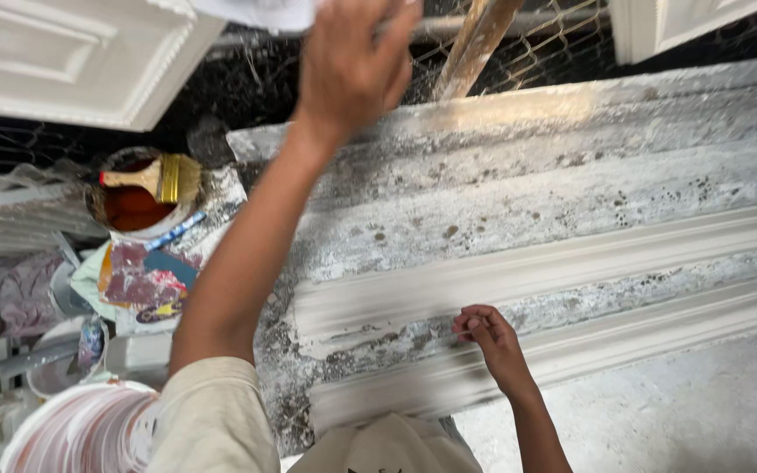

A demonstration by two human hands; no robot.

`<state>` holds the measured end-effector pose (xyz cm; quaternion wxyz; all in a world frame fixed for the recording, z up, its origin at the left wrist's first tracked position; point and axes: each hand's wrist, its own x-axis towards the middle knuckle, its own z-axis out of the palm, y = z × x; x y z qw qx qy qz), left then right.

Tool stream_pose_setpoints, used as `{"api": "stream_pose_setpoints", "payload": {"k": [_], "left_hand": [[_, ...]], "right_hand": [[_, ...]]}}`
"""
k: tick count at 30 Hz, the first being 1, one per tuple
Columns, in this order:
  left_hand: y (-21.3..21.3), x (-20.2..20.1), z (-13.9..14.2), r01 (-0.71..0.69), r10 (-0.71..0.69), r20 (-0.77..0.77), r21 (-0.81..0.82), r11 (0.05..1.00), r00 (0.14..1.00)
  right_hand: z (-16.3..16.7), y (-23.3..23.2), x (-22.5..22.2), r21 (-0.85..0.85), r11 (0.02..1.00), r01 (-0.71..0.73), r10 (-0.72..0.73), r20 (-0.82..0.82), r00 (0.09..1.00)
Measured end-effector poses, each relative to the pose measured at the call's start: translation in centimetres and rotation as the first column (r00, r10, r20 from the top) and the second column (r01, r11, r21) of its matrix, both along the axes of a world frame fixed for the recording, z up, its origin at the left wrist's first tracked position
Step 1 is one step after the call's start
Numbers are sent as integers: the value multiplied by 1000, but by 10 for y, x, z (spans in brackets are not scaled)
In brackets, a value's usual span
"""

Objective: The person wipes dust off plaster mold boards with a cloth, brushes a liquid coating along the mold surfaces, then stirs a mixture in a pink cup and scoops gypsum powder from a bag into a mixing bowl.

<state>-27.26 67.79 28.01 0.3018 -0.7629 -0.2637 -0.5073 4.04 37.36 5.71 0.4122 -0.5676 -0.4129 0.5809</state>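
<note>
Left hand (352, 66) up at frame top, fingers clenched on a white cloth (260, 12), mostly cut off. Right hand (488, 337) rests on the white moulding strip (571, 263) on the counter (527, 166), fingers curled; pinching anything — can't tell.

Left hand (352, 66) raised, right hand (488, 337) curled.
</note>
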Motion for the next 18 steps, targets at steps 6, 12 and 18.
{"api": "stream_pose_setpoints", "payload": {"k": [6,12,18], "left_hand": [[-27,2,-222,-226,152,-174,-596,771,973],[-8,-11,-270,-565,451,-342,-540,623,824],[-14,-16,-267,-535,335,-418,-608,586,844]], "right_hand": [[-17,0,14,-137,988,66,-72,-37,997],[-27,20,27,-177,979,100,-110,-48,993],[-39,54,47,-144,986,83,-79,30,996]]}}
